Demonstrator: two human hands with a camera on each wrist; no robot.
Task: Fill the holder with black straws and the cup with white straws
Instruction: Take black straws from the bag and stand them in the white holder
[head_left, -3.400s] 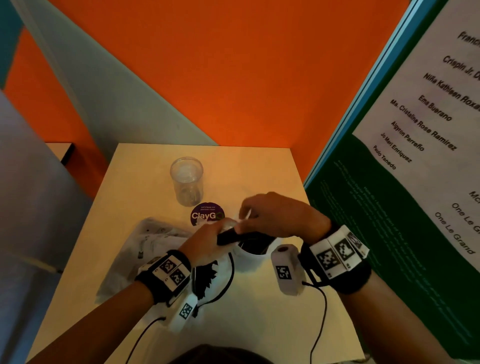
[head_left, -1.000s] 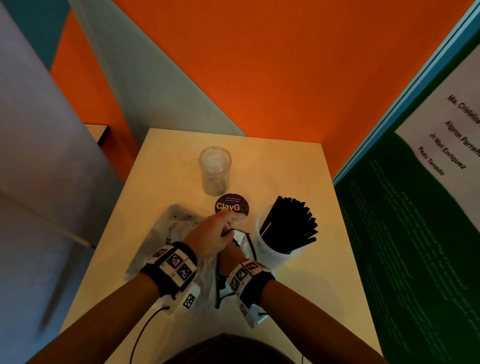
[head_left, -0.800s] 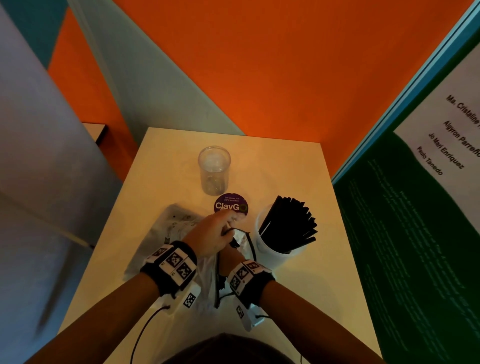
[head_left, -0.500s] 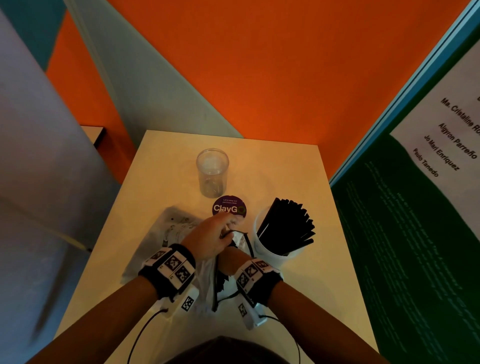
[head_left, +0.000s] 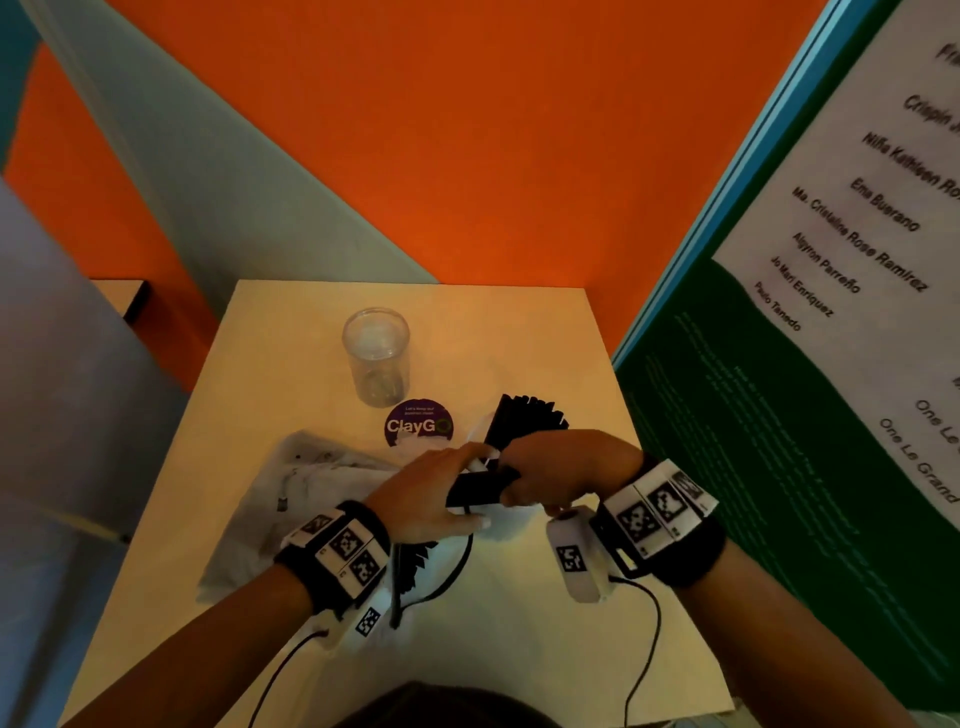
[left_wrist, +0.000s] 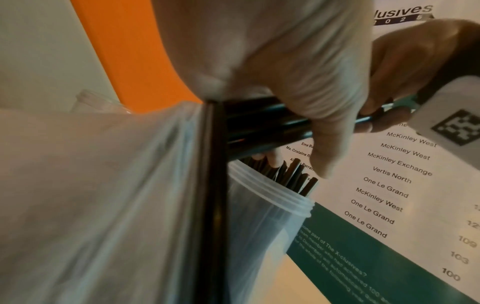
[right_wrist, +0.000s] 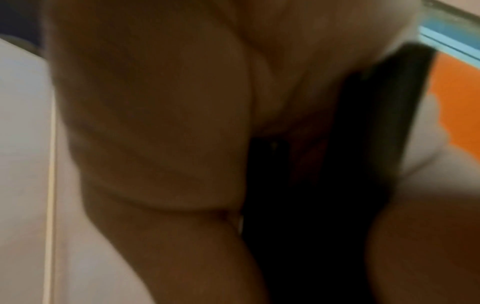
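A clear empty cup (head_left: 376, 356) stands at the back of the table. The white holder (left_wrist: 267, 216), to the right, has several black straws (head_left: 524, 421) in it. My right hand (head_left: 561, 467) grips a bundle of black straws (head_left: 478, 488) lying level just above the holder's rim. My left hand (head_left: 431, 493) has its fingers (left_wrist: 319, 123) curled over the bundle's other end (left_wrist: 259, 127). The plastic bag (head_left: 311, 483) hangs against the left palm, with more black straws (head_left: 415, 561) under that wrist. No white straws are visible. The right wrist view is blurred; it shows hand and black straws (right_wrist: 337, 164).
A purple ClayGo sticker (head_left: 418, 423) lies between cup and holder. A green and white poster board (head_left: 779, 415) stands close along the table's right edge, an orange wall behind. Wrist-camera cables (head_left: 644, 639) trail over the near table (head_left: 519, 649).
My right hand has come out of the bag holding a bundle of black straws and has moved right, over the holder. The left hand has lifted onto the bundle.
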